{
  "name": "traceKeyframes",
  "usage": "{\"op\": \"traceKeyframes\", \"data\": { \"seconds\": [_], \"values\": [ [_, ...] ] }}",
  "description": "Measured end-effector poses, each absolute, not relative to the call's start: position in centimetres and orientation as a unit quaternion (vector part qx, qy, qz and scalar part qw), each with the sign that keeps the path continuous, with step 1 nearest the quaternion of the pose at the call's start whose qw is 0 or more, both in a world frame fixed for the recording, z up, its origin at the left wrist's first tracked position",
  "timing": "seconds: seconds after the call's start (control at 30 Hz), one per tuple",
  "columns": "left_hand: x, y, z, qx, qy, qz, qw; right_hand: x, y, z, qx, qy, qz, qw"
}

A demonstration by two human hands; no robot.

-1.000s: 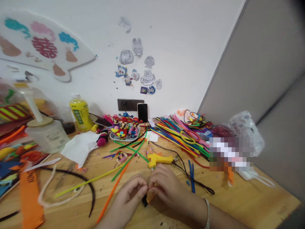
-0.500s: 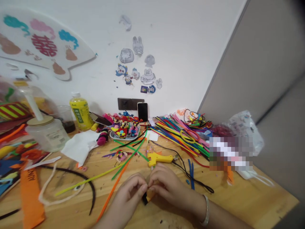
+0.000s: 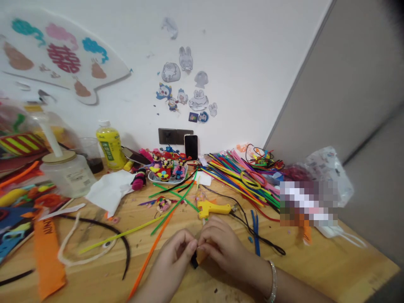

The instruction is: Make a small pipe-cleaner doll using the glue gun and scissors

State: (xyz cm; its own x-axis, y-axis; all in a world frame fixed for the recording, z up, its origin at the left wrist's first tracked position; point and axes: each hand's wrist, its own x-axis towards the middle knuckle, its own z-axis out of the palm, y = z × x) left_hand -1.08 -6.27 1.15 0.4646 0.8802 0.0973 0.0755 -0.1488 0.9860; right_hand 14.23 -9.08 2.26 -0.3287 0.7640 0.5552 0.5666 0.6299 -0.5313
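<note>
Low in the middle of the view, my left hand [image 3: 175, 261] and my right hand [image 3: 222, 244] meet fingertip to fingertip just above the table. Both are closed in a pinch. A small black piece [image 3: 194, 259] shows below the touching fingers; most of it is hidden, so its kind cannot be made out. A bracelet [image 3: 272, 282] circles my right wrist. Just beyond my right hand lies a yellow hot glue gun [image 3: 214, 208], its black cord [image 3: 252, 230] trailing right. An orange pipe cleaner [image 3: 151, 254] runs past my left hand.
Coloured pipe cleaners [image 3: 240, 179] are heaped at the back right. Behind the glue gun stand a tray [image 3: 170, 182] of small figures and a phone [image 3: 191, 147]. To the left are a drink bottle [image 3: 110, 145], a pump bottle [image 3: 67, 176], white tissue [image 3: 109, 189] and orange ribbon [image 3: 52, 256].
The whole view has shifted slightly, so everything appears a little further right. My hands keep the same pinch, with hardly any movement of the fingers.
</note>
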Motion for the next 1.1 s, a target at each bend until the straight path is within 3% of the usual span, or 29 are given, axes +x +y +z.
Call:
{"op": "traceKeyframes", "data": {
  "seconds": [0.23,0.57,1.1],
  "values": [
    [-1.21,-6.21,1.39,0.670,0.355,0.335,0.559,14.49,-8.80,2.27,-0.391,-0.828,0.117,0.384],
    [-1.15,-5.89,1.50,0.668,0.352,0.334,0.564,14.90,-8.51,2.57,-0.406,-0.768,0.247,0.429],
    [-1.44,-5.70,1.00,0.682,0.350,0.323,0.555,14.92,-8.45,2.65,-0.432,-0.775,0.238,0.395]
  ]
}}
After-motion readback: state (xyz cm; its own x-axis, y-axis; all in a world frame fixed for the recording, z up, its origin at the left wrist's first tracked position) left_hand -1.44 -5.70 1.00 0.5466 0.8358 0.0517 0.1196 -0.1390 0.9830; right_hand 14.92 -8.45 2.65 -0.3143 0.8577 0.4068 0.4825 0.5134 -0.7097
